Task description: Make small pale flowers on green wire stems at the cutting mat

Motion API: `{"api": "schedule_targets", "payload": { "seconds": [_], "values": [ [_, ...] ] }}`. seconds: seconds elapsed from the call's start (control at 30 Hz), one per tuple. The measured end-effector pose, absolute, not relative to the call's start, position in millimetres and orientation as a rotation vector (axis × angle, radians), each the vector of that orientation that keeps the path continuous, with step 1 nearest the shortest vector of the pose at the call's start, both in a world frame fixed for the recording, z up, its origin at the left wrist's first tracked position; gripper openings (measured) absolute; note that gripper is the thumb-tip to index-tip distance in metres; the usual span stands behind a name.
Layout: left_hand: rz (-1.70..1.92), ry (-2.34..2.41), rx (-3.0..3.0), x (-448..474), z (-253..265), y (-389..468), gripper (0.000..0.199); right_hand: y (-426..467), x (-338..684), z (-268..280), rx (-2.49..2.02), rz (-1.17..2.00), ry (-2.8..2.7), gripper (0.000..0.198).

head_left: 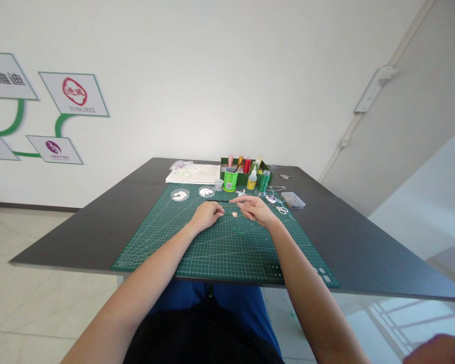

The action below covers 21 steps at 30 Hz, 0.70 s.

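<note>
My left hand (208, 216) rests on the green cutting mat (212, 253), fingers curled and tips together; whatever they may pinch is too small to make out. Across from it, my right hand (258, 210) hovers over the mat with its index finger stretched out and the others loosely bent. A small pale, flower-like piece (234, 214) lies between the hands. Just beyond them is a thin dark stick (219, 201), its right end reaching the right fingertips. Whether that finger touches it I cannot tell.
Behind the hands stand two shallow dishes (180, 195) with white pieces, a green can (230, 180), a glue bottle (252, 179) and a green box (242, 179) of coloured tubes. White-handled scissors (281, 210) and a clear case (293, 200) lie right. Papers (193, 173) lie back left.
</note>
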State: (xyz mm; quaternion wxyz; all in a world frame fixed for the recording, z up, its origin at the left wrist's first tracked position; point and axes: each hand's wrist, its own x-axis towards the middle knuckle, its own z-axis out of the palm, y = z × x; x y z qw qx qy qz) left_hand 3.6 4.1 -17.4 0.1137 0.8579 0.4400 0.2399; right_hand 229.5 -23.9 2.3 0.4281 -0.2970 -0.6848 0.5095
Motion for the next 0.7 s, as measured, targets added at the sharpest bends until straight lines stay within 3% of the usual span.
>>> {"api": "schedule_targets", "payload": {
  "seconds": [0.7],
  "values": [
    [0.712,1.294,2.489,2.7,-16.1,5.0,0.013,-22.6,229.7,0.6,-0.730,1.282,-1.687,0.043]
  ]
}}
